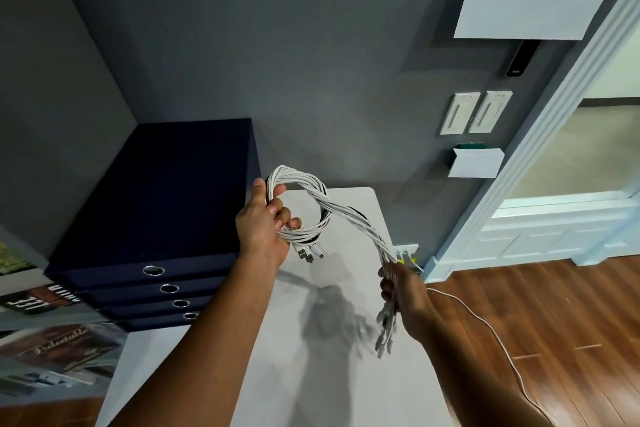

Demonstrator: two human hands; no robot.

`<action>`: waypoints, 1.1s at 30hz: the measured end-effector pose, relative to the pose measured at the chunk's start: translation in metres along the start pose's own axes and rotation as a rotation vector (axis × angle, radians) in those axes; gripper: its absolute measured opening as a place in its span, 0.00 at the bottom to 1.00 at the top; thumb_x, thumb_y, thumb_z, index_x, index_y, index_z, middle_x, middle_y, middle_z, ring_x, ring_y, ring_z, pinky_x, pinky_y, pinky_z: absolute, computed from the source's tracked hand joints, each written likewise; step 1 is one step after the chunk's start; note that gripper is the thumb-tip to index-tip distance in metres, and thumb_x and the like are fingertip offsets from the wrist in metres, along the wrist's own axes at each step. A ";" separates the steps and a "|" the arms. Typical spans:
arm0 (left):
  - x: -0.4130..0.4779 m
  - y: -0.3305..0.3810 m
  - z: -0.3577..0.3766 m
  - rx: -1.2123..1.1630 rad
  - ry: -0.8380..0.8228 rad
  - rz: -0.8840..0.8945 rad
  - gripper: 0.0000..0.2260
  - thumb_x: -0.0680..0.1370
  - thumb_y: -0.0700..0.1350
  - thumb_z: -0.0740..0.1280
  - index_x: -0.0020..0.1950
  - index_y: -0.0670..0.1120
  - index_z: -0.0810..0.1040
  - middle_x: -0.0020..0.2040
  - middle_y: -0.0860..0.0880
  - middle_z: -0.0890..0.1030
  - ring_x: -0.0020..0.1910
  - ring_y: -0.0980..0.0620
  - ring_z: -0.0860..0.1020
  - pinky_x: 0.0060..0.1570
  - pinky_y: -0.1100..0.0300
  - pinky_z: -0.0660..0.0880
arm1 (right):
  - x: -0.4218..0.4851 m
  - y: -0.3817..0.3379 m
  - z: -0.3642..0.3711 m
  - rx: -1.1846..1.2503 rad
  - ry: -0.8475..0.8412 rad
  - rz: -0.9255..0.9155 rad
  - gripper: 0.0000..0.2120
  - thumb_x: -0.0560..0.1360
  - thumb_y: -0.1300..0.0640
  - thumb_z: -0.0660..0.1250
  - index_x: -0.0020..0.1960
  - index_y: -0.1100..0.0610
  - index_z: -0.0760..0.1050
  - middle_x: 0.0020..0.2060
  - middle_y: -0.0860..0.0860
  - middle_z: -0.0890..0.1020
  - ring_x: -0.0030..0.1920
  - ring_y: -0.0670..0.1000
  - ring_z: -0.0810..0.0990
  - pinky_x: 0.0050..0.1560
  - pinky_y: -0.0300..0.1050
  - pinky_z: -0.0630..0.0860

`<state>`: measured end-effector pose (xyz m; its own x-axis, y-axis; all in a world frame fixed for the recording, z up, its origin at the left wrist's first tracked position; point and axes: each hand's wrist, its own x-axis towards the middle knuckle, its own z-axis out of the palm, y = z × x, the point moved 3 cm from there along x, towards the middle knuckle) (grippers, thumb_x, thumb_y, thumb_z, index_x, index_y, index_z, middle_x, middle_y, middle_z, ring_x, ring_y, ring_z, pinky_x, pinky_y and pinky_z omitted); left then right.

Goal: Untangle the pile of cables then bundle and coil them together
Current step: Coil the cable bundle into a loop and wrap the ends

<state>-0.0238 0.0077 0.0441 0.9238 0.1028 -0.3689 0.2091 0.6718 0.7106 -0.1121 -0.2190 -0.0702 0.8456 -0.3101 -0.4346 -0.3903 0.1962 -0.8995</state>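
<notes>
A bundle of several white cables (341,210), with a black one among them, hangs in the air above the white table (346,392). My left hand (265,222) grips a coiled loop of the bundle, and plug ends dangle just below its fingers. From the loop the twisted strands run down to the right into my right hand (401,289), which grips them near the other end. Blurred plug ends stick out under that hand.
A dark blue stack of binders (162,218) with metal rings stands at the table's left against the grey wall. Magazines (52,340) lie further left. A single white cord (485,326) trails over the wooden floor at right, near a wall socket (408,249) and a white door frame.
</notes>
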 end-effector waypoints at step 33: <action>-0.008 0.013 0.009 0.035 0.072 0.115 0.19 0.83 0.56 0.61 0.44 0.42 0.78 0.24 0.53 0.63 0.22 0.54 0.58 0.25 0.63 0.62 | -0.017 0.012 -0.036 -0.620 0.030 -0.588 0.08 0.81 0.61 0.60 0.54 0.49 0.74 0.42 0.44 0.82 0.33 0.48 0.80 0.31 0.46 0.75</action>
<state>-0.0255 0.0091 0.0620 0.9170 0.2308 -0.3254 0.1157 0.6267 0.7706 -0.1441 -0.2448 -0.0749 0.9666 -0.2280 0.1172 -0.0271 -0.5457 -0.8375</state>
